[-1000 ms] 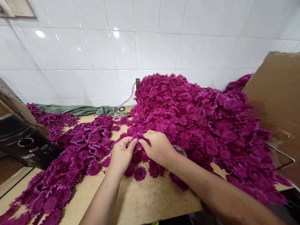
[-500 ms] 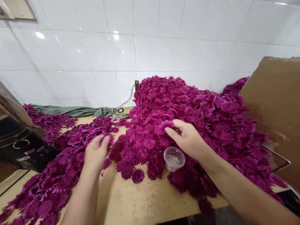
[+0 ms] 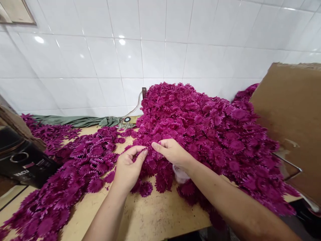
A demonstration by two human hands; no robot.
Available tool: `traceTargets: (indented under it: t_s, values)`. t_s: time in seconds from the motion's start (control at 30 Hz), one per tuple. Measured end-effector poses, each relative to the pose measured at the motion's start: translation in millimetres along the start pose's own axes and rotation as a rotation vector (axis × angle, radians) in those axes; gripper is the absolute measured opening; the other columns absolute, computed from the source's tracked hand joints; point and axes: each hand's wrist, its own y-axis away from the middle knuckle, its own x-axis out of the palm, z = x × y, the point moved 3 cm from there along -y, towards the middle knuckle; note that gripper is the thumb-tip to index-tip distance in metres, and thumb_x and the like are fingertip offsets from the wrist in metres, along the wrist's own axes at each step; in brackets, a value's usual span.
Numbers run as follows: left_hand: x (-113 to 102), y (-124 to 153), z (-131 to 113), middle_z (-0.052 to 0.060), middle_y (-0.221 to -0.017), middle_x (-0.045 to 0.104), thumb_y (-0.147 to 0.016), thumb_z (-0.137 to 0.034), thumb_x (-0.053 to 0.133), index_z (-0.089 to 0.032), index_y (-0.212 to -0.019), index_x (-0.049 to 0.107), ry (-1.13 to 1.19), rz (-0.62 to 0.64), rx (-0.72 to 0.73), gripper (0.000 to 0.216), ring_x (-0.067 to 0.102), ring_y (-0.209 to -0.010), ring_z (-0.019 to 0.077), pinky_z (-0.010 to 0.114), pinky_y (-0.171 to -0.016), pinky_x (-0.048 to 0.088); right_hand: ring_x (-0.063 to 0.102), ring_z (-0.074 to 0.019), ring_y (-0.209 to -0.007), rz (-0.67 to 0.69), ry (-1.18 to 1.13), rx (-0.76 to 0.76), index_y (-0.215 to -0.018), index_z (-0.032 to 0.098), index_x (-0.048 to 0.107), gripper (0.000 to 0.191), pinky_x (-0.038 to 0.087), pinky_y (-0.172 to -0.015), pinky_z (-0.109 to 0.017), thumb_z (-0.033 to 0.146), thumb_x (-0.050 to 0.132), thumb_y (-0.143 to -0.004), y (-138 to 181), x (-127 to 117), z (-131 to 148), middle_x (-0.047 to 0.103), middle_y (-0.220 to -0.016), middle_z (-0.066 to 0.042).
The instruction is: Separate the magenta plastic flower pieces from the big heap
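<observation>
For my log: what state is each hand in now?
Left hand: pinched closed, apparently on a purple flower.
Right hand: closed; what it holds cannot be told.

We read the pale capitals "VACU" on the black box at the far left, and cannot tell whether the word runs on. Higher on the same face we see smaller print, too tiny for us to read.

Whatever is in my left hand is too small to tell; at five o'clock my right hand partly hides the plastic cup.
</observation>
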Motion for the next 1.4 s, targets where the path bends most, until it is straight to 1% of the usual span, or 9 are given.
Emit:
traceTargets:
  t_s: [0.1,0.3,0.43,0.73,0.83,0.93,1.03,1.17,1.4]
  values:
    - [-7.0,-2.4,2.3,0.004,-0.071,0.069,-0.062,-0.032,0.062,-0.016,-0.07,0.066,0.0,-0.052,-0.043,0.018,0.06,-0.069,0.0187,0.032,-0.072,0.046,0.02,-0.0041,-0.043,-0.013,-0.069,0.068,-0.051,0.019,0.032,0.049,0.015,-0.043,-0.022,0.062,0.051,-0.064,-2.1,-2.8,-4.6,0.026,-0.046,0.009]
    - [5.4,1.7,-6.5,0.007,-0.093,0.069,-0.065,-0.027,0.06,-0.017,-0.067,0.067,0.009,0.113,0.077,0.012,0.06,-0.088,0.0204,0.033,-0.085,0.042,0.02,-0.0042,-0.042,0.038,-0.122,0.093,-0.052,0.019,0.034,0.05,0.014,-0.044,-0.023,0.065,0.052,-0.06,-6.7,4.8,-8.4,0.027,-0.044,0.01]
    - [3.6,-1.0,3.3,0.003,-0.068,0.068,-0.062,-0.028,0.061,-0.017,-0.067,0.066,-0.017,-0.013,0.024,0.013,0.059,-0.069,0.0172,0.029,-0.072,0.046,0.024,-0.0047,-0.043,0.08,-0.135,0.089,-0.054,0.019,0.036,0.044,0.017,-0.045,-0.023,0.057,0.051,-0.066,-6.9,8.7,-9.3,0.031,-0.046,0.009]
    - [-37.5,-21.6,21.5,-0.001,-0.056,0.061,-0.054,-0.034,0.067,-0.017,-0.062,0.063,-0.051,-0.253,-0.11,0.019,0.054,-0.057,0.0139,0.025,-0.06,0.043,0.028,-0.0053,-0.049,0.081,-0.138,0.083,-0.061,0.016,0.045,0.02,0.022,-0.051,-0.023,0.031,0.055,-0.069,0.9,-9.9,-3.8,0.034,-0.052,0.009]
    - [-31.7,-20.6,14.3,0.003,-0.072,0.068,-0.055,-0.036,0.067,-0.018,-0.065,0.065,-0.025,-0.129,-0.085,0.021,0.059,-0.071,0.018,0.028,-0.069,0.045,0.028,-0.005,-0.047,0.088,-0.112,0.12,-0.058,0.016,0.044,0.024,0.021,-0.049,-0.023,0.033,0.056,-0.068,-2.0,-13.0,-7.2,0.035,-0.049,0.009]
    - [-8.5,-14.5,4.2,0.007,-0.091,0.068,-0.06,-0.035,0.064,-0.018,-0.064,0.066,-0.007,0.164,-0.017,0.017,0.058,-0.088,0.0208,0.03,-0.08,0.042,0.032,-0.0051,-0.046,0.175,-0.153,0.12,-0.058,0.016,0.043,0.025,0.023,-0.049,-0.022,0.034,0.056,-0.069,-5.1,-6.0,-5.4,0.039,-0.049,0.008]
    - [8.6,-9.2,0.1,0.003,-0.069,0.065,-0.064,-0.035,0.06,-0.018,-0.059,0.062,-0.031,0.307,-0.014,0.018,0.056,-0.068,0.0165,0.027,-0.068,0.043,0.034,-0.0052,-0.046,0.175,-0.205,0.102,-0.059,0.016,0.044,0.024,0.026,-0.049,-0.022,0.034,0.055,-0.071,-7.6,-0.2,-1.3,0.041,-0.05,0.008]
    - [4.5,-11.5,3.1,-0.003,-0.048,0.052,-0.064,-0.034,0.056,-0.018,-0.053,0.057,-0.135,0.196,0.005,0.019,0.044,-0.049,0.0119,0.023,-0.052,0.038,0.034,-0.0051,-0.046,0.092,-0.148,0.103,-0.056,0.016,0.045,0.026,0.027,-0.05,-0.022,0.034,0.057,-0.07,-9.4,-4.1,-2.2,0.041,-0.048,0.007]
    - [-40.2,-33.8,25.8,0.003,-0.067,0.067,-0.061,-0.028,0.058,-0.024,-0.059,0.063,-0.422,-0.159,0.001,0.007,0.061,-0.078,0.0238,0.033,-0.077,0.043,0.036,-0.0055,-0.047,-0.159,-0.23,0.037,-0.059,0.017,0.045,0.032,0.027,-0.05,-0.022,0.044,0.062,-0.062,-6.3,-43.3,2.4,0.043,-0.051,0.007]
